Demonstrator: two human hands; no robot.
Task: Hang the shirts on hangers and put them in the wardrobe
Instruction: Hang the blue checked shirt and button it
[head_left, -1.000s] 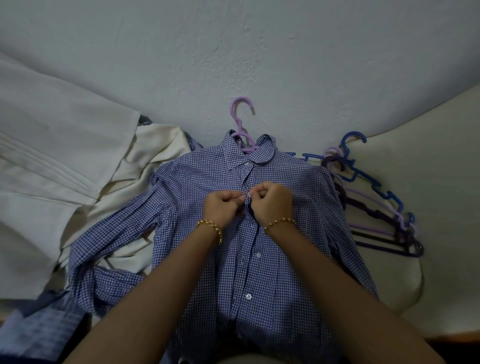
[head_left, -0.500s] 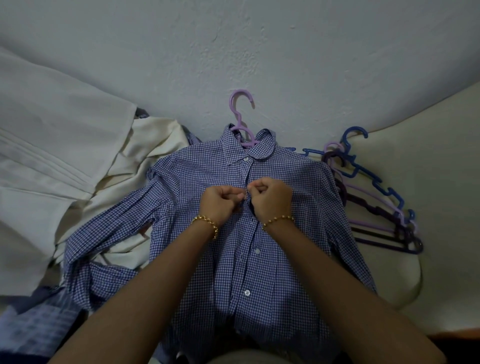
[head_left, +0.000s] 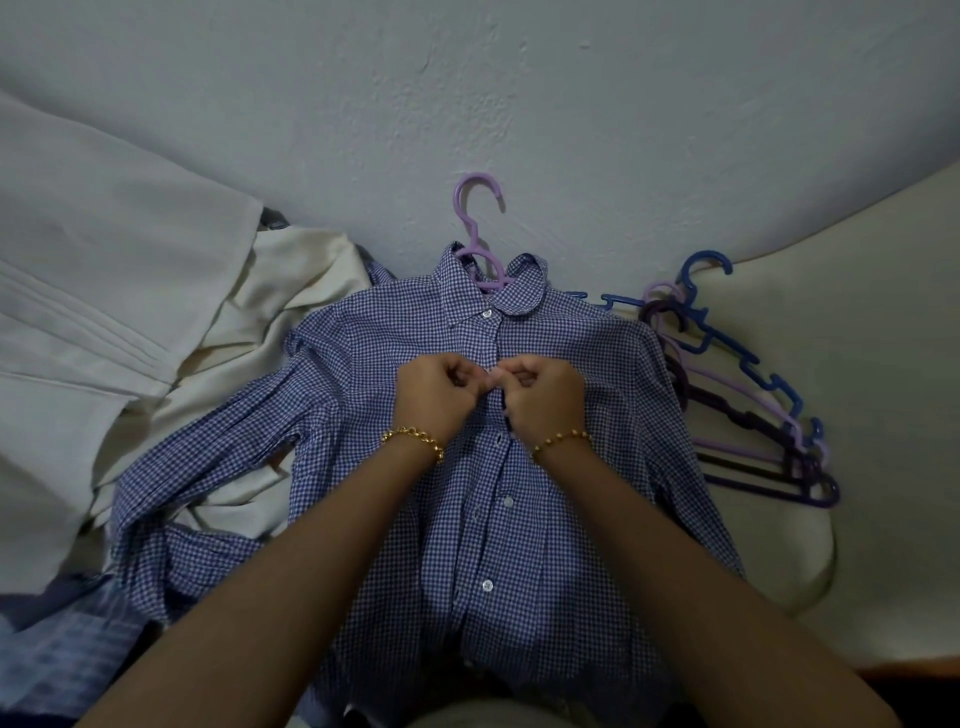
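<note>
A blue-and-white checked shirt (head_left: 582, 467) lies flat in front of me, front side up, on a lilac hanger (head_left: 477, 228) whose hook sticks out above the collar. My left hand (head_left: 434, 397) and my right hand (head_left: 545, 397) meet at the shirt's button strip below the collar. Both have curled fingers that pinch the fabric edges around a button. Lower buttons show down the strip.
A stack of blue, lilac and dark purple hangers (head_left: 748, 395) lies to the right on a cream surface (head_left: 883, 364). Cream garments (head_left: 130, 312) are heaped at the left, with more blue cloth (head_left: 57, 649) at the lower left. A pale wall (head_left: 467, 104) stands behind.
Both hands stay at the same button on the strip; their fingers have shifted slightly. The view has tilted a little, nothing else has moved.
</note>
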